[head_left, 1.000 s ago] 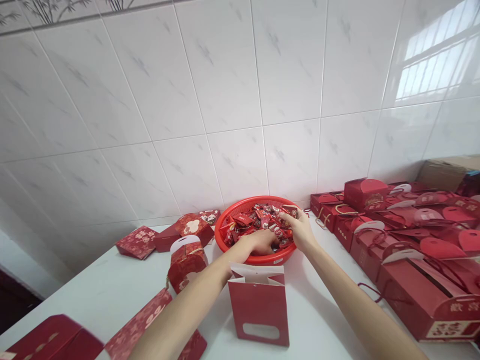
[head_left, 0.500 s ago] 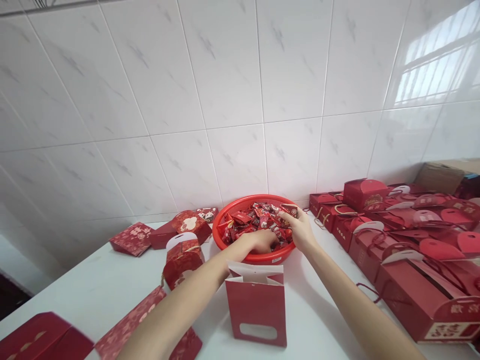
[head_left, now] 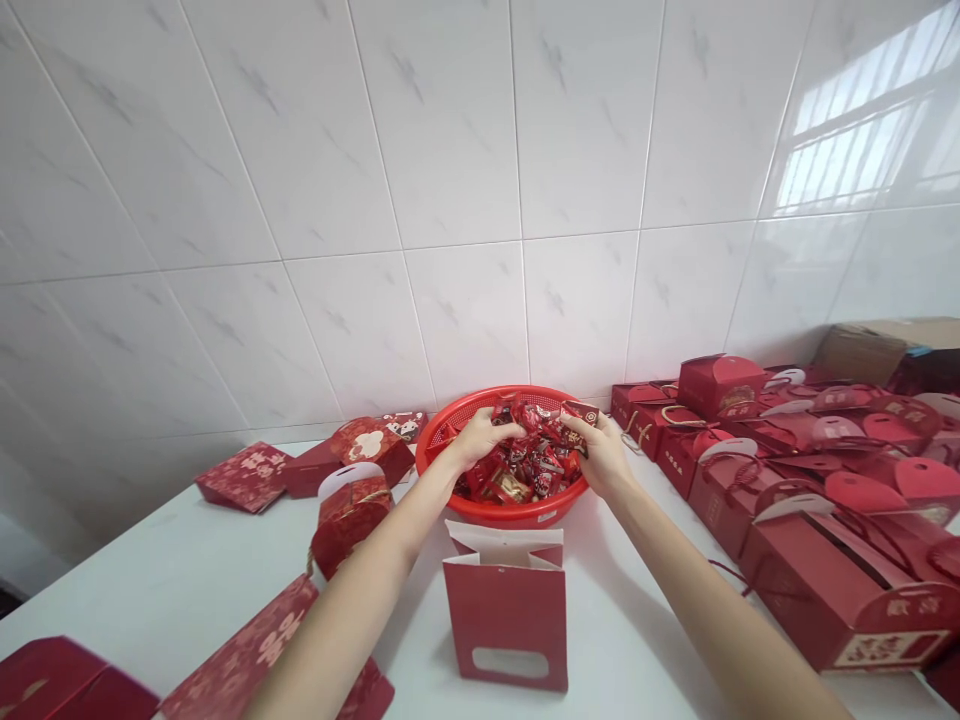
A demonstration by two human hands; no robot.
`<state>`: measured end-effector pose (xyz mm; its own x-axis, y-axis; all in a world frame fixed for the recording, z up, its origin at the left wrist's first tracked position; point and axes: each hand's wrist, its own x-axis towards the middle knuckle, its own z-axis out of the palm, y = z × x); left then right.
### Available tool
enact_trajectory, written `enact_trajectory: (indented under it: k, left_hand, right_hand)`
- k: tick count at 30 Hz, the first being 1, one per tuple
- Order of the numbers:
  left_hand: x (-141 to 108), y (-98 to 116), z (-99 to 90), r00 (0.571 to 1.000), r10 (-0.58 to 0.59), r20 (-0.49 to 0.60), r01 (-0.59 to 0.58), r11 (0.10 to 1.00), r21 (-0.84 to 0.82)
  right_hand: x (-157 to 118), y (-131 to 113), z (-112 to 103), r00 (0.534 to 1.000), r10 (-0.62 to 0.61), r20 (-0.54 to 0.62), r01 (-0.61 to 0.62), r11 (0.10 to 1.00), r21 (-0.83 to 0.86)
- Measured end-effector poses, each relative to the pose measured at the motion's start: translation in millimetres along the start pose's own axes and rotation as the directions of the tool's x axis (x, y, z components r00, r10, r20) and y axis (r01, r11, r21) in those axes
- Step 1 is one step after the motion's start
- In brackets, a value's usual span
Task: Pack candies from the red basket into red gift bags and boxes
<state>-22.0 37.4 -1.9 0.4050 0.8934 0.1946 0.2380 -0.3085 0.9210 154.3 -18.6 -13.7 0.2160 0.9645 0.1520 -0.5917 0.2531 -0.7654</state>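
A red plastic basket holds a heap of wrapped candies, mostly red with some gold. My left hand reaches over its left side, thumb stretched across the candies and apart from the index finger; the other fingers are largely hidden. At the right rim, my right hand is closed on a dark red candy packet with gold print. Upright in front of the basket stands a red paper box, its top open, with an oval window near the bottom.
Many red gift boxes with handles crowd the table's right side. To the left are patterned red boxes and flat red packages. A tiled wall rises behind, and a cardboard carton sits at the far right.
My left hand has come up from deep among the candies at the front and shifted to the basket's left side. My right hand keeps the packet near the right rim.
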Motion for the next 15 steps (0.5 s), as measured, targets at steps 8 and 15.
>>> enact_trajectory:
  k: [8,15]
  left_hand:
    - [-7,15,3.9,0.986,-0.155,-0.055,0.112,0.876,-0.47]
    - [-10,15,6.2,0.973,-0.212,0.092,0.23,0.839,-0.494]
  right_hand:
    - [-2,-4,-2,0.995,0.074,0.063,-0.068,0.994,-0.085]
    - [-5,-9,0,0.979,0.115,0.169,-0.087,0.982,-0.168]
